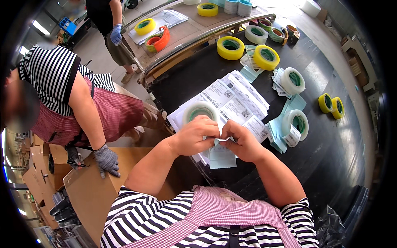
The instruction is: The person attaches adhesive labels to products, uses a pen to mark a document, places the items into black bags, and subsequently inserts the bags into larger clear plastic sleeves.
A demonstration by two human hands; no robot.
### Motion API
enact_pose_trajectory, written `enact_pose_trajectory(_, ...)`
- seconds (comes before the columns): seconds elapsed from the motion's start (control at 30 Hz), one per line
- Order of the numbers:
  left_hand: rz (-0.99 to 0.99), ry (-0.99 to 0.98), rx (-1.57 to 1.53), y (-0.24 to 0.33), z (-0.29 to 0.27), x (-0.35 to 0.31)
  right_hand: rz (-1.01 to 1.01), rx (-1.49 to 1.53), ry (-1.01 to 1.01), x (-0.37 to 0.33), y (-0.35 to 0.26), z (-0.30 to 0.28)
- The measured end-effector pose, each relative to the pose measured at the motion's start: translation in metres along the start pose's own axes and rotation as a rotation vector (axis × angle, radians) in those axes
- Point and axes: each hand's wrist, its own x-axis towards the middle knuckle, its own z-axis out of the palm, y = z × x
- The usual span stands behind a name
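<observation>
Both hands are closed over a pile of printed label sheets [244, 97] on the black table. Between them hangs a small pale blue paper sheet [222, 158], perhaps label backing. My left hand [195, 135] pinches its upper left edge, and my right hand [244, 142] pinches it just to the right, thumbs close together. Whether a label is being parted from it, I cannot tell. Just beyond my left hand, a wide roll of clear tape [190, 110] lies on the sheets. To the right, another clear tape roll [303, 120] rests on pale blue sheets [278, 138].
Yellow tape rolls [230, 48] and more clear rolls [256, 34] stand along the far side of the black table [326, 70]. At left, a co-worker's gloved hand [106, 161] rests on a cardboard box [89, 184]. A second person [101, 20] stands beyond.
</observation>
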Motion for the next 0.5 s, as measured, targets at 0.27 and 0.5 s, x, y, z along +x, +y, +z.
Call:
enact_pose_trajectory(0.27,-0.013,0.175,-0.046,-0.011,0.017,-0.011,0.107,0.245,0.085,0.001,0.01,0.006)
enact_pose_trajectory(0.5,-0.329,0.205,-0.097,-0.013,0.006,-0.021,0.289,-0.011,0.23,0.008,0.044,-0.009)
